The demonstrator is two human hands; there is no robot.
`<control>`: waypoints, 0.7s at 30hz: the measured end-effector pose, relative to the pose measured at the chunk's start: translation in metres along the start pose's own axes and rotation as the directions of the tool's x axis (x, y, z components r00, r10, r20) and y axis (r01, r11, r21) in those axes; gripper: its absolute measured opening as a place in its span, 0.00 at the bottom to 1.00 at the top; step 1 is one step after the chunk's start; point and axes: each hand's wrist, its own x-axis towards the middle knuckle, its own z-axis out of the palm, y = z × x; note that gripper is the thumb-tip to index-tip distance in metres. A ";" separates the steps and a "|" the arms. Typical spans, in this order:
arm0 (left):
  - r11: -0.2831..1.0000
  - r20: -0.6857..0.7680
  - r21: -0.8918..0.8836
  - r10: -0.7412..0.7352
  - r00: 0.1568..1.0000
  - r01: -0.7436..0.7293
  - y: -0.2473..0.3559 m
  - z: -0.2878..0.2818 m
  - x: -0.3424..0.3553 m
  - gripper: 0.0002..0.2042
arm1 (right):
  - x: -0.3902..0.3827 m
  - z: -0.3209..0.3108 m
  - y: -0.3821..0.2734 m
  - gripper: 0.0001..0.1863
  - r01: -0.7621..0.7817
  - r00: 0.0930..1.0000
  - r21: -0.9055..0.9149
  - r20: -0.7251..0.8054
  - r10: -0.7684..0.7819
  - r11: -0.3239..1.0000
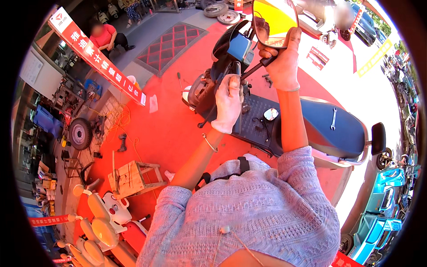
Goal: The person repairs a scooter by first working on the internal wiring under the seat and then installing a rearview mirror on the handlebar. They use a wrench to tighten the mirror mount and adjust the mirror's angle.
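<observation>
My right hand, in a thin pale glove, grips a round-edged scooter mirror near the top of its black stem. My left hand, gloved too, is lower and further left, closed on a black handlebar part beside the scooter's display. The scooter's footboard lies below, bearing a small shiny silver piece and some dark bits. An open-ended wrench rests on the dark blue seat.
A wooden stool and loose tyre stand left on the red floor, with cords and tools. Pale scooters are at lower left. A red banner crosses upper left; behind it a person sits. Blue vehicles line the right.
</observation>
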 end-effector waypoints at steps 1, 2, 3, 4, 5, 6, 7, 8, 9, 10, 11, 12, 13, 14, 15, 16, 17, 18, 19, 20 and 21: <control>1.000 -0.024 -0.024 -0.018 1.000 0.018 0.001 0.000 0.002 0.15 | 0.000 0.001 0.002 0.33 0.006 0.999 -0.013 -0.046 -0.007 1.000; 0.998 -0.001 -0.040 -0.051 0.999 0.051 0.004 0.000 0.002 0.15 | 0.000 0.000 0.004 0.33 0.012 0.996 -0.027 -0.091 -0.014 1.000; 0.995 0.024 -0.058 -0.079 0.997 0.080 0.010 0.000 0.003 0.15 | 0.002 -0.001 0.004 0.33 0.037 0.992 -0.036 -0.117 -0.041 0.999; 0.991 0.049 -0.076 -0.106 0.993 0.109 0.013 -0.002 0.004 0.15 | 0.003 -0.003 0.003 0.32 0.028 0.991 -0.051 -0.129 -0.034 0.998; 0.986 0.118 -0.117 -0.107 0.987 0.121 0.009 -0.008 0.006 0.14 | 0.003 -0.005 0.002 0.32 0.018 0.990 -0.067 -0.140 -0.027 0.998; 0.973 0.209 -0.165 -0.126 0.970 0.162 0.010 -0.013 0.010 0.15 | 0.002 -0.005 0.001 0.32 0.008 0.988 -0.077 -0.151 -0.019 0.997; 0.956 0.298 -0.209 -0.139 0.944 0.207 0.012 -0.018 0.014 0.17 | -0.004 0.003 -0.004 0.30 0.020 0.986 -0.092 -0.164 -0.035 0.996; 0.935 0.386 -0.249 -0.145 0.911 0.254 0.013 -0.020 0.014 0.18 | -0.002 -0.001 -0.003 0.28 0.036 0.990 -0.033 -0.136 -0.040 0.999; 0.951 0.316 -0.199 -0.167 0.934 0.238 0.018 -0.018 0.012 0.24 | 0.002 -0.007 -0.004 0.27 0.054 0.993 0.022 -0.108 -0.052 0.998; 0.913 0.368 -0.271 -0.195 0.909 0.305 0.022 -0.021 0.012 0.27 | 0.005 -0.014 -0.006 0.25 0.072 0.995 0.077 -0.081 -0.065 0.994; 0.902 0.395 -0.286 -0.196 0.898 0.322 0.020 -0.024 0.012 0.27 | 0.004 -0.021 -0.009 0.21 0.069 0.994 0.053 -0.082 -0.065 0.996; 0.892 0.421 -0.298 -0.197 0.885 0.340 0.019 -0.027 0.013 0.28 | 0.004 -0.023 -0.011 0.21 0.074 0.991 0.042 -0.113 -0.069 0.996; 0.885 0.464 -0.273 -0.221 0.858 0.376 0.020 -0.030 0.011 0.28 | 0.006 -0.025 -0.013 0.20 0.080 0.987 0.031 -0.143 -0.074 0.996; 0.878 0.507 -0.247 -0.244 0.827 0.411 0.022 -0.032 0.007 0.28 | 0.007 -0.026 -0.015 0.20 0.085 0.981 0.020 -0.174 -0.080 0.996; 0.870 0.548 -0.219 -0.265 0.793 0.442 0.023 -0.034 0.004 0.28 | 0.008 -0.027 -0.017 0.19 0.088 0.972 0.016 -0.219 -0.082 0.996; 0.885 0.557 -0.182 -0.267 0.787 0.429 0.022 -0.034 0.002 0.27 | 0.008 -0.030 -0.017 0.21 0.098 0.970 -0.003 -0.223 -0.096 0.995; 0.899 0.565 -0.145 -0.269 0.780 0.414 0.022 -0.033 -0.001 0.26 | 0.008 -0.034 -0.016 0.23 0.107 0.968 -0.022 -0.227 -0.110 0.994; 0.919 0.576 -0.106 -0.255 0.776 0.380 0.026 -0.031 0.002 0.26 | 0.013 -0.030 -0.020 0.26 0.129 0.968 -0.038 -0.214 -0.134 0.991; 0.932 0.574 -0.033 -0.278 0.770 0.361 0.029 -0.029 0.002 0.27 | 0.013 -0.028 -0.021 0.23 0.120 0.960 -0.025 -0.252 -0.123 0.992; 0.943 0.575 -0.011 -0.266 0.774 0.333 0.023 -0.029 -0.001 0.27 | 0.007 -0.026 -0.022 0.20 0.112 0.951 -0.010 -0.288 -0.111 0.994; 0.948 0.591 0.041 -0.278 0.757 0.317 0.022 -0.023 0.004 0.26 | 0.007 -0.030 -0.028 0.22 0.115 0.959 -0.007 -0.259 -0.113 0.993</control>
